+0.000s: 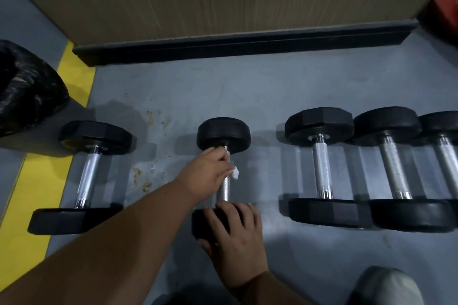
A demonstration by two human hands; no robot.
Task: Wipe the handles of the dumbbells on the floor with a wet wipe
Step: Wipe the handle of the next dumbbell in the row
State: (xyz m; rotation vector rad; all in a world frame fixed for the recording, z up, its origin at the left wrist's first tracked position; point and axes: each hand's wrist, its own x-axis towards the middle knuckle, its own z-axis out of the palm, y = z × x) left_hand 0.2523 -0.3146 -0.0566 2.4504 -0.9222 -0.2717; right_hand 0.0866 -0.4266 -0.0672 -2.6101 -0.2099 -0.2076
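Several black dumbbells with chrome handles lie in a row on the grey floor. My left hand (210,173) is wrapped around the upper part of the handle of the middle dumbbell (224,189), and a white wet wipe (235,173) pokes out from under its fingers. My right hand (234,235) rests on this dumbbell's near black head (202,224) and grips it. Its far round head (223,132) is uncovered. Another dumbbell (88,176) lies to the left. Three more lie to the right, the nearest (321,168) with angular heads.
A wooden panel with a dark base strip (243,41) stands behind the row. A black plastic bag (27,96) sits at far left beside a yellow floor stripe (37,186). A light shoe (386,285) shows at bottom right. Brown stains mark the floor (141,178).
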